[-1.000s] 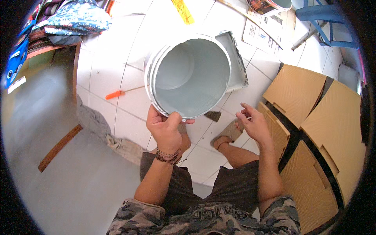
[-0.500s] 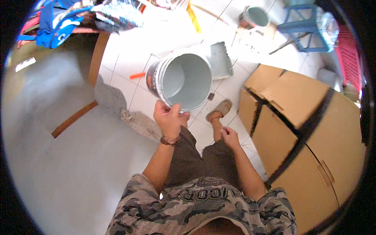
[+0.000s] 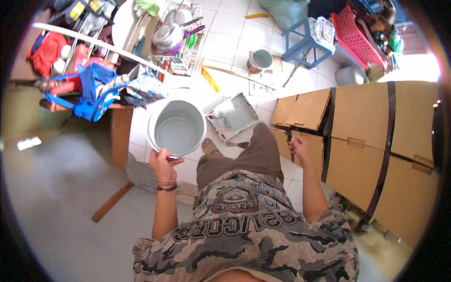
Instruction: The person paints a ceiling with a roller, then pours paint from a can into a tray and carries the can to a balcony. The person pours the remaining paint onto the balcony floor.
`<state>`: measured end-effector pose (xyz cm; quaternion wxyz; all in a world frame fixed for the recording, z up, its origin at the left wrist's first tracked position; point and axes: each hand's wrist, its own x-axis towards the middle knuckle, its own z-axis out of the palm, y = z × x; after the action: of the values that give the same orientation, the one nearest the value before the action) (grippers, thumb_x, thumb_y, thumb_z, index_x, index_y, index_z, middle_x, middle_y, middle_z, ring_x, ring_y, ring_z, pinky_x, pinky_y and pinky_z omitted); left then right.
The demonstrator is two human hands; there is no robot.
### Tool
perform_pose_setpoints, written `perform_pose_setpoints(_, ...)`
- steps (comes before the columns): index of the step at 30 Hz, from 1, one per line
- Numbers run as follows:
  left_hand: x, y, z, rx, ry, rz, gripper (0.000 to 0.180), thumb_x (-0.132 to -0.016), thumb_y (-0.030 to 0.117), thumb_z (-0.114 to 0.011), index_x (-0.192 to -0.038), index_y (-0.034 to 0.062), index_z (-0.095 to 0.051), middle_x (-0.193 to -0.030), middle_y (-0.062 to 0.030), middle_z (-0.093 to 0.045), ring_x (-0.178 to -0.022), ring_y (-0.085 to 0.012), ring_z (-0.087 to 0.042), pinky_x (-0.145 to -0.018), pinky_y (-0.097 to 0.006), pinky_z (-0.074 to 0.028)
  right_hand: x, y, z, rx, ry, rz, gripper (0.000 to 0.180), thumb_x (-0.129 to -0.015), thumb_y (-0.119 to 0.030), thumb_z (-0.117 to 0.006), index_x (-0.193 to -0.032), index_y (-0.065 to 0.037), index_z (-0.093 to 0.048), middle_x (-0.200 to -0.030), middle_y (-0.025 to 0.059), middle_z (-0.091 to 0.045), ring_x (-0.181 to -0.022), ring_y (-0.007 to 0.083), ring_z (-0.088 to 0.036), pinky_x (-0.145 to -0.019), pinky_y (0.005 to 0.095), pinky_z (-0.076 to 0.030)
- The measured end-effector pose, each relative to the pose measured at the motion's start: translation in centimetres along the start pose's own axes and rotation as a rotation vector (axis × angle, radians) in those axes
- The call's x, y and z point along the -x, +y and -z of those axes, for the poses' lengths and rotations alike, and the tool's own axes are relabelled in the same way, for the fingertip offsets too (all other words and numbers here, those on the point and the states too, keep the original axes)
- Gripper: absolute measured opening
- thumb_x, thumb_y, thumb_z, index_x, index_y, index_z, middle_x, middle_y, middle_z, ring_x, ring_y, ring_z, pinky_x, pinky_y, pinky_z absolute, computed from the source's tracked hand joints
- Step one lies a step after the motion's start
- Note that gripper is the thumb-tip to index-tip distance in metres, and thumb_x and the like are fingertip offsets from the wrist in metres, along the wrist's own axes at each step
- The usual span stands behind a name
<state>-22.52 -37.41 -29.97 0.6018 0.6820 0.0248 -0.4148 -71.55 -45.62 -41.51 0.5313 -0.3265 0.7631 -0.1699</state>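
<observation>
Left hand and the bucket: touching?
Touching. The head view shows the left hand at the near edge of the bucket, thumb and fingers gripping the rim.

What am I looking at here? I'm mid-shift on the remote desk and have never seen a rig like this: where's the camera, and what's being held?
There is no machine here: these are a person's bare hands, seen from above. The camera is the left of two fisheyes worn on the head, so straight edges bend near the rim. The left hand grips a bucket by its rim, its grey inside facing the camera. The right hand is apart from it, fingers curled; I can't make out anything in it. On the tiled floor lie a grey tray, a scraper and a yellow strip.
</observation>
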Motion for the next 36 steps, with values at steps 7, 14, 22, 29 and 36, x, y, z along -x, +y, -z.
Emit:
perform_pose_setpoints(7,-6.6,9.1,-4.9,-0.057,-0.125,-0.129,0.012,-0.082,0.007,-0.050,-0.090,-0.0021,-0.051,-0.077,-0.0126,-0.059,-0.050,-0.0221,-0.061,-0.039,-0.032,-0.056,1.8,-4.3,-1.0,-0.217,0.128,-0.090,0.041,-0.089,-0.035,-0.063,-0.117,-0.005,-0.058,-0.095,0.0061,-0.064,-0.078,0.0141,-0.062,-0.066,0.0298,-0.054)
perform_pose_setpoints(14,-14.5,12.7,-12.8,-0.064,-0.272,-0.106,0.030,-0.087,0.014,-0.049,-0.115,0.0017,-0.053,-0.087,-0.0121,-0.066,-0.058,-0.0199,-0.065,-0.041,-0.030,-0.056,-9.2,-8.0,-3.0,-0.231,0.230,-0.122,0.036,-0.089,-0.030,-0.063,-0.115,-0.006,-0.060,-0.092,0.0054,-0.064,-0.076,0.0134,-0.062,-0.061,0.0290,-0.054)
perform_pose_setpoints(22,-22.8,16.6,-27.2,-0.070,-0.475,-0.020,0.036,-0.087,0.010,-0.046,-0.121,-0.0014,-0.046,-0.085,-0.0147,-0.065,-0.057,-0.0231,-0.065,-0.040,-0.032,-0.056,-22.7,-27.4,-9.9,-0.139,0.022,-0.065,0.039,-0.091,-0.027,-0.061,-0.120,-0.002,-0.059,-0.097,0.0065,-0.067,-0.083,0.0153,-0.063,-0.067,0.0306,-0.053)
perform_pose_setpoints(29,-28.6,19.1,-41.3,-0.078,-0.574,0.087,0.014,-0.079,0.007,-0.047,-0.087,-0.0004,-0.056,-0.078,-0.0120,-0.064,-0.063,-0.0258,-0.066,-0.044,-0.034,-0.059,-25.1,-33.9,-5.6,-0.543,0.070,-0.008,0.037,-0.093,-0.015,-0.056,-0.126,0.000,-0.054,-0.111,0.0118,-0.064,-0.096,0.0193,-0.062,-0.080,0.0321,-0.053)
perform_pose_setpoints(36,-35.0,21.5,-53.3,-0.272,-0.635,0.008,0.027,-0.076,0.002,-0.046,-0.102,0.0000,-0.052,-0.083,-0.0096,-0.060,-0.059,-0.0238,-0.064,-0.042,-0.032,-0.058,-23.6,-34.7,-5.1,-0.903,0.220,-0.160,0.035,-0.092,-0.009,-0.056,-0.126,0.000,-0.052,-0.108,0.0102,-0.064,-0.095,0.0185,-0.064,-0.081,0.0324,-0.055)
